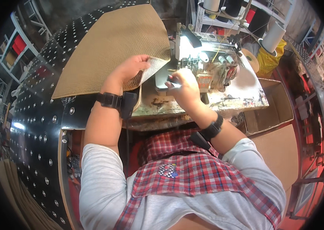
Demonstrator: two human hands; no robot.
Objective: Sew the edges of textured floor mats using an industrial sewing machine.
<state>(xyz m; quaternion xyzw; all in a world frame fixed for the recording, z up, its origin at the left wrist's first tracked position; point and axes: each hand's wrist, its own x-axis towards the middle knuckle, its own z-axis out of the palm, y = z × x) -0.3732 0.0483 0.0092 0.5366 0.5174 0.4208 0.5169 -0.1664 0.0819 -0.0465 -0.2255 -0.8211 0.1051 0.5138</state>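
A large tan woven mat (108,50) lies over the black table at the left, its right edge beside the sewing machine. My left hand (133,69) pinches the near right corner and turns it up, so the pale silvery underside (153,68) shows. The overlock sewing machine (212,69) stands to the right, its lamp lit. In front of its needle area is my right hand (186,88), fingers curled together. Something small and dark shows at those fingertips, too unclear to name. A smooth metal plate (162,82) of the machine lies between my hands.
The black table (41,126) has rows of shiny metal studs. Thread cones (273,36) stand behind the machine, by a yellow bag (272,57). At the right is an open cardboard box (271,101). The worn machine bench (158,105) has its front edge below my forearms.
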